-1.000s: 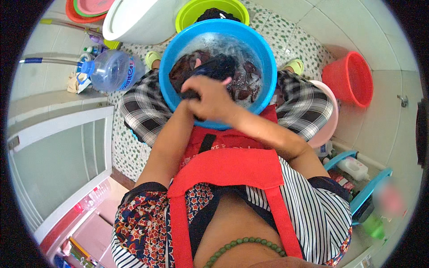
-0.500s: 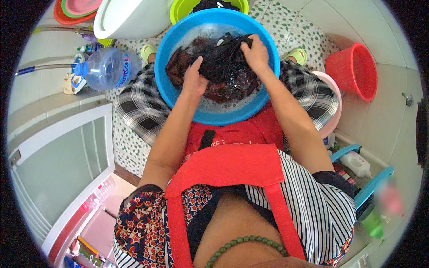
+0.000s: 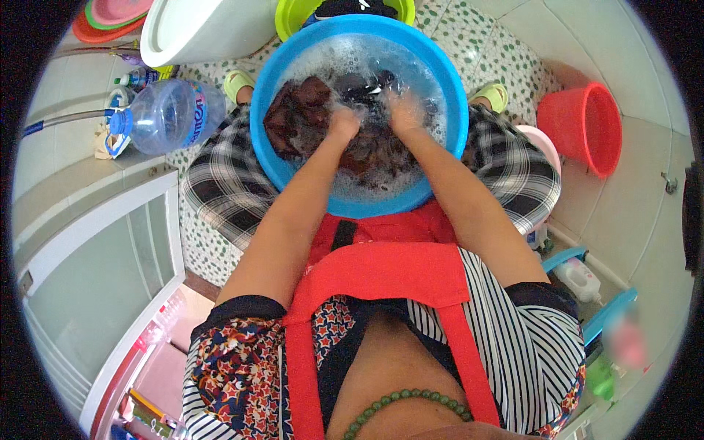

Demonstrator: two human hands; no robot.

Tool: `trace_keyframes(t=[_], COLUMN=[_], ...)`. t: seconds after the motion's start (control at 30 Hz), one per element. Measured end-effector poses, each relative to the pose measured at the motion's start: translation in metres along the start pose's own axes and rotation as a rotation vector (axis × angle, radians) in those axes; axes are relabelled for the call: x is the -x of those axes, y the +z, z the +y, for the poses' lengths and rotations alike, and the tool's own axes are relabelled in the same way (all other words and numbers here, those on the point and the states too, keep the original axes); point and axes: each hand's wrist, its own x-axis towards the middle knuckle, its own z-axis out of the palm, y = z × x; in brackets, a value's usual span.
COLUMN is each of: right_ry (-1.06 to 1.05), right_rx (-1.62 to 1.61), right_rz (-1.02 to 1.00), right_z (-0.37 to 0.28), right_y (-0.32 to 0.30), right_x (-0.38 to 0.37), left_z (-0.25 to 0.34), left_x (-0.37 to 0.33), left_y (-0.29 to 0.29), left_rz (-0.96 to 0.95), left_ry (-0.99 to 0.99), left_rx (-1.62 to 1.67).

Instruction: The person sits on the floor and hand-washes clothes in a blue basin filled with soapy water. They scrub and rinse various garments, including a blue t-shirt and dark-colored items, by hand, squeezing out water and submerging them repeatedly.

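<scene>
A round blue basin [image 3: 258, 158] of foamy water stands between my knees. Black cloth [image 3: 359, 84] lies in the water at its middle, partly under suds. My left hand [image 3: 345, 123] is down at the waterline, fingers curled closed on the black cloth. Alongside it, my right hand [image 3: 405, 110] dips into the foam and grips the same cloth; its fingertips are blurred by water. Reddish-brown wet cloth [image 3: 302, 106] bulges up at the basin's left and spreads below my hands.
Behind the basin is a lime-green tub [image 3: 288, 18] with dark items. A big clear water bottle [image 3: 172, 114] lies left, near a white bin [image 3: 209, 33]. A red bucket [image 3: 579, 128] stands right. At lower right a blue rack [image 3: 609, 315] holds bottles.
Both hands have lowered the black cloth from above the water into the suds. They have come closer together, and more foam shows across the basin.
</scene>
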Motion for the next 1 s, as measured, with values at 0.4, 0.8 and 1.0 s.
trace_keyframes(t=[0.4,0.8,1.0], right_ry=[-0.095,-0.303,0.227], right_rx=[-0.455,-0.787,-0.742], right_rz=[0.059,0.293,0.155], right_z=[-0.042,-0.117,-0.032], right_y=[-0.152,-0.12,-0.094], right_x=[0.022,0.101,0.028], left_z=[0.042,0.032,0.055], left_x=[0.099,0.1,0.1], left_y=[-0.064,-0.069,-0.07], left_rz=[-0.28,-0.456,-0.199], left_ry=[-0.512,0.114,-0.088], left_rx=[1.871,1.797,1.731])
